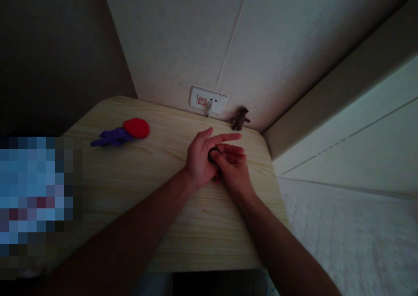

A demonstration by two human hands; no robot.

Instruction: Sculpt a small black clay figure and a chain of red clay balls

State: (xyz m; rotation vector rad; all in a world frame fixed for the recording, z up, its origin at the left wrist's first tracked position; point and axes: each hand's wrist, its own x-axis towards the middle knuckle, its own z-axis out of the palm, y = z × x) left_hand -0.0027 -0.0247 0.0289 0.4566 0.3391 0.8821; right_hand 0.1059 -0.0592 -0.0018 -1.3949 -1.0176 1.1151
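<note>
Above the middle of the table, my left hand (200,158) is turned palm up with its fingers stretched out. A small, dark, flattened round piece of what looks like modelling clay (214,155) rests against that palm. My right hand (235,169) reaches in from the right, its thumb pressed on the dark piece. The right fingers are bent and partly hidden under the left hand. On the table beyond my hands stands a small brown clay figure (241,119) with arms and legs. To the left lie a flat red disc (137,127) and a purple, limbed clay shape (114,137), touching each other.
The pale wooden table (170,226) has rounded back corners and stands against the wall. A wall socket (208,100) with a plug in it sits just above the back edge. White quilted bedding (352,239) lies to the right. A blurred-out blue patch (29,187) covers the left side.
</note>
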